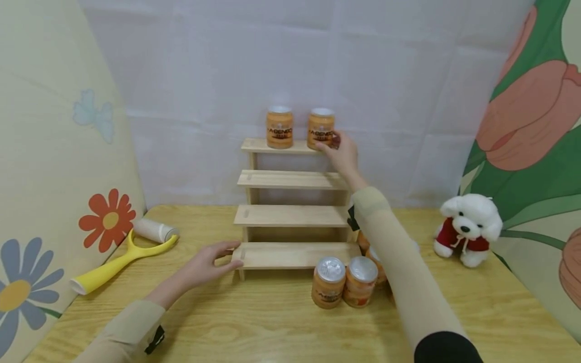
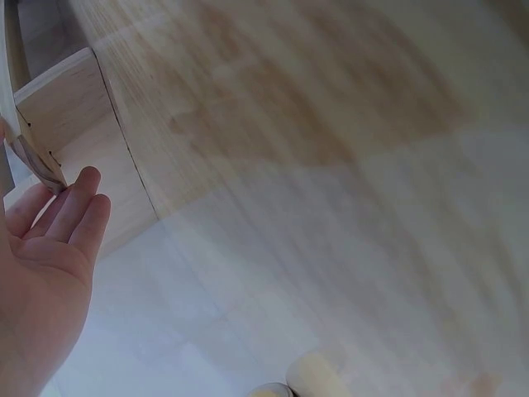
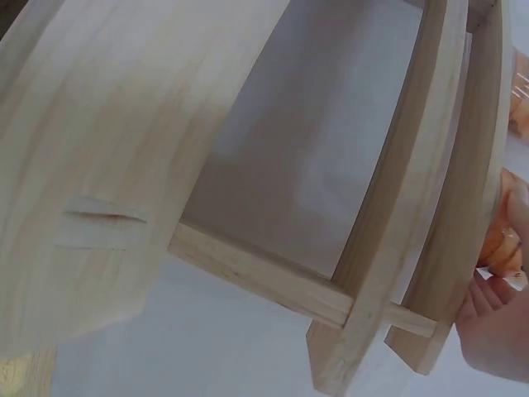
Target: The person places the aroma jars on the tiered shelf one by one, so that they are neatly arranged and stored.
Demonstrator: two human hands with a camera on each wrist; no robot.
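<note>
A stepped wooden display rack (image 1: 290,215) stands on the table. My left hand (image 1: 211,263) holds the left end of its lowest board, and in the left wrist view its fingertips (image 2: 89,178) meet the board's corner. On the top board are two orange cans with pale lids: a left can (image 1: 279,128) and a right can (image 1: 320,126). My right hand (image 1: 343,154) grips the right can from its right side. In the right wrist view this can (image 3: 501,236) shows at the edge, partly covered by the hand.
Several more orange cans (image 1: 329,283) are grouped at the rack's lower right, some hidden behind my right forearm. A white plush dog (image 1: 469,227) in red sits at the right. At the left lie a yellow Y-shaped handle (image 1: 109,267) and a pale roll (image 1: 156,230).
</note>
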